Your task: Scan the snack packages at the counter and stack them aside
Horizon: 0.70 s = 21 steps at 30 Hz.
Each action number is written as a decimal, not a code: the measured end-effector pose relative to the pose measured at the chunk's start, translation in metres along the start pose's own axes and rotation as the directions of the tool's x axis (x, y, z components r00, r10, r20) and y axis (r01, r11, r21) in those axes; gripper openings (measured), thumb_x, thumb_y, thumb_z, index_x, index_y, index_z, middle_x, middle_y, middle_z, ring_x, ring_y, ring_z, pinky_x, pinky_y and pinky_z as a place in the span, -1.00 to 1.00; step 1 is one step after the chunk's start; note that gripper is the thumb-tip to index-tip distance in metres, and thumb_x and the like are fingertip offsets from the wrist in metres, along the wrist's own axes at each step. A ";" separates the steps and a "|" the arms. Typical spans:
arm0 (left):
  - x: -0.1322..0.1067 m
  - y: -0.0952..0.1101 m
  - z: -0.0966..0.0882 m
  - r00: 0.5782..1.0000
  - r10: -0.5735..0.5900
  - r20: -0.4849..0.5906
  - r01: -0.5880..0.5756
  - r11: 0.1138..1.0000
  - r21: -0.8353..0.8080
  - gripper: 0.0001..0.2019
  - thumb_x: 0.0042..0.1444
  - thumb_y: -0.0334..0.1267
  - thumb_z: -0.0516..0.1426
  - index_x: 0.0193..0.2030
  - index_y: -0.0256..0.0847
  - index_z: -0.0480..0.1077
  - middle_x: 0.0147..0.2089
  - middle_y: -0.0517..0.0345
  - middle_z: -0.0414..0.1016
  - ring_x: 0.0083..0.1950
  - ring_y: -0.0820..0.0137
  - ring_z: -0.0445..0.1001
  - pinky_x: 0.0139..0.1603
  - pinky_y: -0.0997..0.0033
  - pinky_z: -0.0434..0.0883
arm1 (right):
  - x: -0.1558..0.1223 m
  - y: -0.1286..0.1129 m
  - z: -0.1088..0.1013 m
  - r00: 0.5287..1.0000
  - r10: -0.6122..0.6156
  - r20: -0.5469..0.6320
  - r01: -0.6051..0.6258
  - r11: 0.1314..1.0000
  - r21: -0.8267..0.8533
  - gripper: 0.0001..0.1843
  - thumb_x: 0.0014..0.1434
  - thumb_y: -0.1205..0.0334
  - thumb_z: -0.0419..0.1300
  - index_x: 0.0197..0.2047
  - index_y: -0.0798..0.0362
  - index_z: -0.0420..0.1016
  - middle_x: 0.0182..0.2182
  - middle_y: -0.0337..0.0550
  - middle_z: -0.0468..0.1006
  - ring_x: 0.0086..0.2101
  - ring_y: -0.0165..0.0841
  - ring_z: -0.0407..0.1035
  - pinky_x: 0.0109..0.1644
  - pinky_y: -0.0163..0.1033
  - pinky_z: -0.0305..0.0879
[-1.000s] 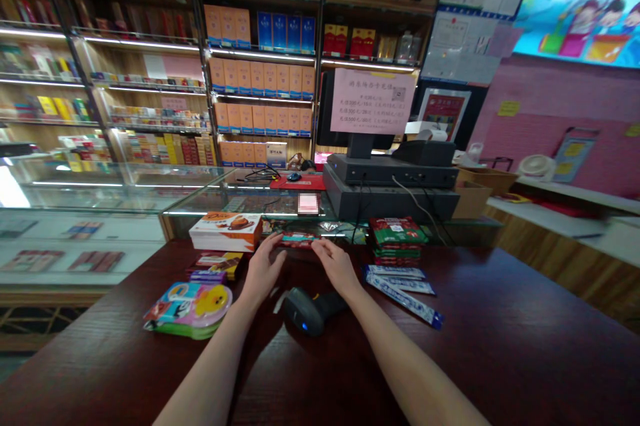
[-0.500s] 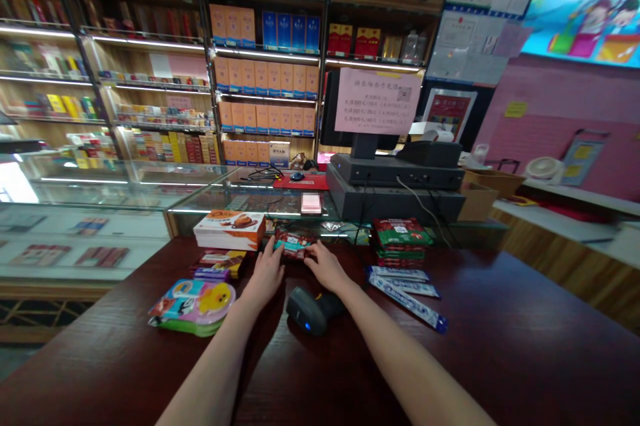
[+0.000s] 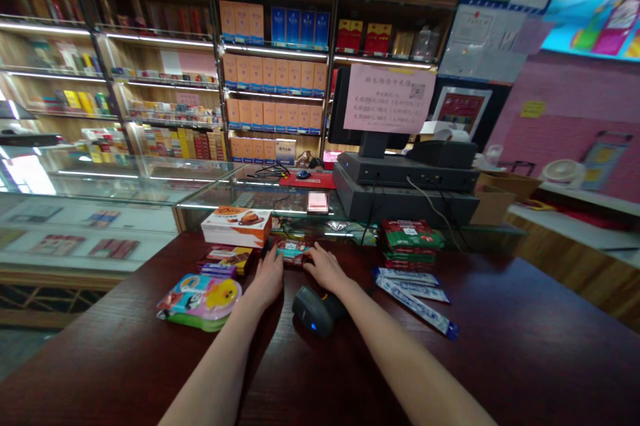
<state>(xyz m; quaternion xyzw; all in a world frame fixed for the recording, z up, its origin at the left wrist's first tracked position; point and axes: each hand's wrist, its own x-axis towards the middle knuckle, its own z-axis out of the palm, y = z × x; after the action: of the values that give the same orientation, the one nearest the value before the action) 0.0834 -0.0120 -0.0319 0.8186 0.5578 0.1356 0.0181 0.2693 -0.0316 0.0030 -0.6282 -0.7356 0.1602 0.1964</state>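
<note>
At the middle of the frame, low down, our left hand (image 3: 267, 277) and right hand (image 3: 325, 269) lie on a dark red wooden counter (image 3: 450, 359), with a small red-and-teal packet (image 3: 293, 252) between them near the counter's far edge. The fingers of both hands are loosely spread and reach its sides, but neither hand visibly wraps around it, so we cannot tell whether either one has hold of it.

Just below our hands sits a black barcode scanner (image 3: 317, 311). Left of the packet stand a white-and-orange snack box (image 3: 237, 227) and, in front of it, a small pile of brown and purple packets (image 3: 223, 261). Nearer us, at lower left, lies a pink plastic pack with a yellow duck (image 3: 199, 302). To the right are a stack of red-and-green packets (image 3: 409, 244) and some blue-and-white sticks (image 3: 413, 303).

Behind the counter, a glass display case (image 3: 100, 179) holds flat packs on its lower shelf. At upper centre, wooden shelves (image 3: 270, 73) carry rows of orange boxes, with blue and red boxes on the top row. A cardboard box (image 3: 493, 206) stands right of a black till (image 3: 405, 189), but we cannot see inside it.
</note>
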 end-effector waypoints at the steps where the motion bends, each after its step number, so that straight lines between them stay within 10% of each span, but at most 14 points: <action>1: 0.000 0.000 0.001 1.000 -0.006 0.002 0.006 1.000 0.007 -0.39 0.17 -0.62 -0.16 0.37 -0.36 0.15 0.51 -0.33 -0.01 0.50 0.13 0.07 0.38 -0.06 0.22 | 0.001 -0.001 0.001 1.000 -0.002 0.003 0.002 1.000 -0.006 -0.64 0.29 0.27 0.19 0.15 -0.02 0.43 0.32 0.05 0.34 0.42 -0.16 -0.07 0.39 0.17 -0.06; 21: -0.006 0.004 -0.006 0.998 -0.062 -0.028 0.064 0.995 0.082 -0.49 0.34 -0.33 -0.14 0.41 -0.27 0.14 0.50 -0.17 0.08 0.51 -0.05 0.00 0.41 -0.21 0.11 | 0.016 -0.005 0.005 0.999 0.050 -0.009 -0.051 0.994 -0.097 -0.60 0.32 0.22 0.16 0.22 -0.08 0.40 0.30 0.06 0.37 0.39 -0.15 0.02 0.37 0.20 -0.04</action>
<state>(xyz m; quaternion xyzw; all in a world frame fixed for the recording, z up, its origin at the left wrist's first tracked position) 0.0835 -0.0193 -0.0267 0.7989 0.5886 0.1222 -0.0187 0.2608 -0.0170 0.0024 -0.6559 -0.7258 0.1268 0.1639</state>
